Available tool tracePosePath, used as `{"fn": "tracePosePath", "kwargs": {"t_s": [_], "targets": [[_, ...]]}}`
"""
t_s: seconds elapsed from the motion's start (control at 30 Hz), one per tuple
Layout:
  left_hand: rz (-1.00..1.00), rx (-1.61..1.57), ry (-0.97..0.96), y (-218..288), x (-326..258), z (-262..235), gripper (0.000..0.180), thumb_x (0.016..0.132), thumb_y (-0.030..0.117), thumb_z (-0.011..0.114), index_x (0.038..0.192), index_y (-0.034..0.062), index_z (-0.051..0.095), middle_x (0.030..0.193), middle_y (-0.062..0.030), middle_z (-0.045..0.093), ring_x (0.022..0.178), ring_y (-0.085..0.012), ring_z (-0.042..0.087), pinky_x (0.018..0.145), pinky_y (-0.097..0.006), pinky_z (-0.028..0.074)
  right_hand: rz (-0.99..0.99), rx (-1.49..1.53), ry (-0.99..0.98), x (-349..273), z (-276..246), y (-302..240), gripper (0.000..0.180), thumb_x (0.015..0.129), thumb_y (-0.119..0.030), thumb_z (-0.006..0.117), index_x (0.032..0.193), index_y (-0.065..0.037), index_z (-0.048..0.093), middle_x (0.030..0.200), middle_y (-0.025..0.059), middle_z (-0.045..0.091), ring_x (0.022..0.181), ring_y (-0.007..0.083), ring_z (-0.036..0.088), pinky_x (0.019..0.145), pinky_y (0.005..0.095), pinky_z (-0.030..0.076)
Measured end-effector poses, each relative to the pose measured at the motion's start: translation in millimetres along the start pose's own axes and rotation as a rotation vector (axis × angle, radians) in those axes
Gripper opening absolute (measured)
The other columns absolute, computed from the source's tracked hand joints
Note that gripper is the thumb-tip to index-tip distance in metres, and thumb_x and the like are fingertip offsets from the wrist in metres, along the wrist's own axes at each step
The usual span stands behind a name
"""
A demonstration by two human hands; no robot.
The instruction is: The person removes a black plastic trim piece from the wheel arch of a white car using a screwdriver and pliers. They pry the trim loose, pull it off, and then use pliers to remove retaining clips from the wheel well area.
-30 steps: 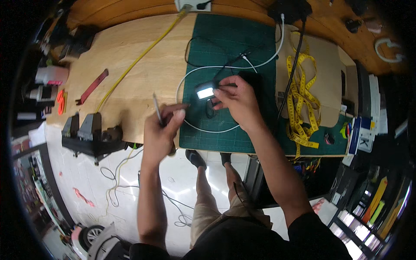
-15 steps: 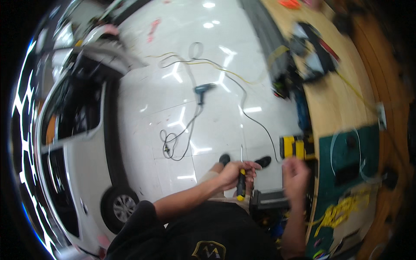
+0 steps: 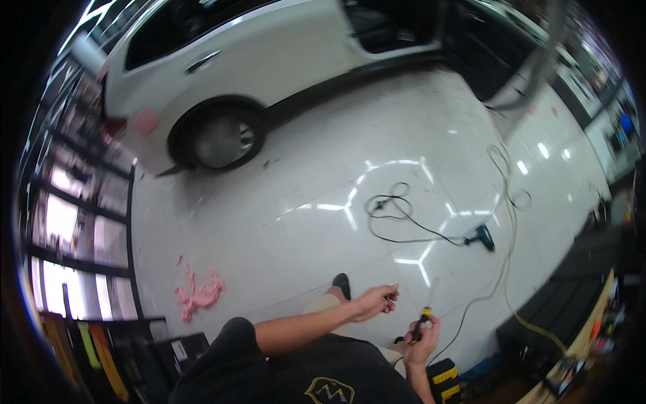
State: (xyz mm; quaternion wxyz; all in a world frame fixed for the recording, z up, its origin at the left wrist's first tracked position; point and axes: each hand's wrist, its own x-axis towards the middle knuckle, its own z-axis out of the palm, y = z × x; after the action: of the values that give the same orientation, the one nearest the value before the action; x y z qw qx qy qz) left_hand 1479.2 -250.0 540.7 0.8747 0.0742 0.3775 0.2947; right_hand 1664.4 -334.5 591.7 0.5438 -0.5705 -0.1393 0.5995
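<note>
My right hand (image 3: 422, 337) is closed round the black and yellow handle of a screwdriver (image 3: 424, 318). The screwdriver's shaft, blurred, points up and away from me. To its left, my left hand (image 3: 377, 303) is held out in front of my body with the fingers curled in. Something small and dark may lie between those fingers, but I cannot make it out. The two hands are apart, above the shiny light floor.
A white car (image 3: 303, 50) stands ahead, its front door (image 3: 488, 44) swung wide. A teal corded power tool (image 3: 482, 238) lies on the floor with looped black cable (image 3: 404, 239). Pink crumpled material (image 3: 200, 294) is at left, a wooden worktop (image 3: 565, 363) at lower right.
My view has swung left, bringing the car ahead and the worktop to lower right. The screwdriver has passed from my left hand to my right.
</note>
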Motion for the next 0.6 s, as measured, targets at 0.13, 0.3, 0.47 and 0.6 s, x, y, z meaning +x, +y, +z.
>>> {"fn": "tracePosePath", "kwargs": {"t_s": [0.13,0.3,0.47,0.6], "targets": [[0.233,0.267,0.306,142.2,-108.5,-117.4,0.033,0.106,0.030,0.051,0.114,-0.0005,0.059,0.084,-0.0034,0.059,0.064,-0.0112,0.053,0.058,-0.027,0.046,0.163,0.082,0.064,79.1,117.9,12.3,0.020,0.094,-0.021,0.047,0.112,-0.011,0.050,0.072,0.0056,0.053,0.048,0.0125,0.044,0.042,0.0253,0.035],[0.396,0.221,0.585,280.1,-207.6,-223.4,0.038,0.105,0.037,0.051,0.084,0.0066,0.059,0.067,0.0013,0.053,0.058,-0.0074,0.047,0.055,-0.025,0.042,0.201,-0.452,0.088,172.0,190.8,67.8,0.012,0.093,-0.024,0.049,0.096,-0.013,0.052,0.070,0.0022,0.051,0.046,0.0120,0.042,0.041,0.0260,0.033],[0.360,0.044,0.690,379.4,-211.0,-333.0,0.039,0.104,0.035,0.050,0.075,0.0090,0.054,0.068,0.0000,0.053,0.058,-0.0107,0.051,0.052,-0.029,0.041,0.393,-0.286,0.335,229.5,280.1,123.1,0.014,0.093,-0.028,0.052,0.094,-0.014,0.052,0.069,0.0010,0.048,0.048,0.0115,0.041,0.041,0.0268,0.031],[0.184,0.125,0.695,418.6,-178.6,-459.7,0.028,0.100,0.025,0.051,0.081,0.0064,0.058,0.071,-0.0014,0.055,0.063,-0.0148,0.056,0.057,-0.031,0.045,0.353,-0.319,0.335,307.0,398.5,207.3,0.018,0.094,-0.033,0.054,0.096,-0.015,0.052,0.069,0.0011,0.047,0.048,0.0115,0.038,0.041,0.0268,0.029]]}}
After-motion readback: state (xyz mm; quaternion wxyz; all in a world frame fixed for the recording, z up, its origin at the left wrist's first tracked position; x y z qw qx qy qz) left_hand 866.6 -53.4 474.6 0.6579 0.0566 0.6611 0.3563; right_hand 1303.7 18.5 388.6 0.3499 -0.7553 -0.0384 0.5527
